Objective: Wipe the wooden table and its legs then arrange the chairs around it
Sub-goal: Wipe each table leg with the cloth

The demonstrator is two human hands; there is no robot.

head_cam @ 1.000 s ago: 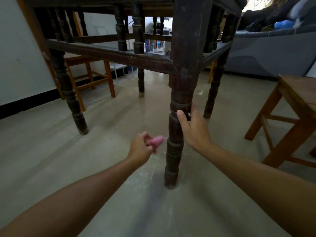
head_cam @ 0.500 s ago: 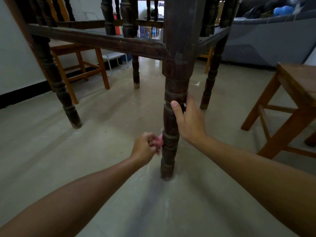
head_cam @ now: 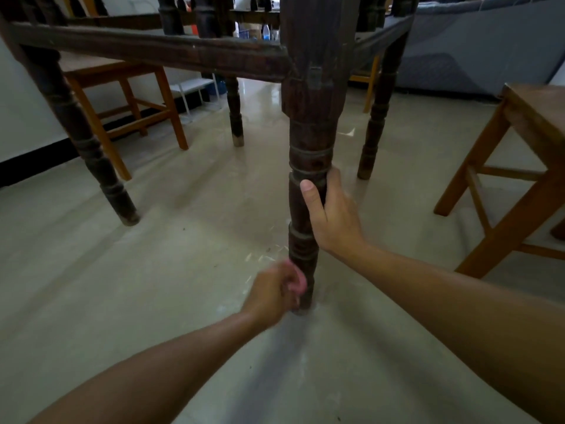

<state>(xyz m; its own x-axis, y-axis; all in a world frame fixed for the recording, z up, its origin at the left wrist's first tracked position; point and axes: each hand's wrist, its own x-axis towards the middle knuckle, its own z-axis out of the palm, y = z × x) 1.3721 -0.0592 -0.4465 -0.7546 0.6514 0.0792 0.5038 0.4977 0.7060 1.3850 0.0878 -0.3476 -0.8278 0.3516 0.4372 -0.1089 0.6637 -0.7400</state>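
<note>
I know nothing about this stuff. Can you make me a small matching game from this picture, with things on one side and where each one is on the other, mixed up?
Things:
1. left hand
2. right hand
3. grey sofa

Places:
A. gripping the middle of the near table leg
B. top right, in the background
C. holding the pink cloth against the foot of that leg

Pairs: 1-C, 2-A, 3-B.

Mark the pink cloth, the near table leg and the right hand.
pink cloth (head_cam: pixel 299 282), head view, edge showing beside the left hand (head_cam: pixel 270 293).
table leg (head_cam: pixel 309 157), head view, ringed section above the thumb.
right hand (head_cam: pixel 334 217), head view, back of the hand.
</note>
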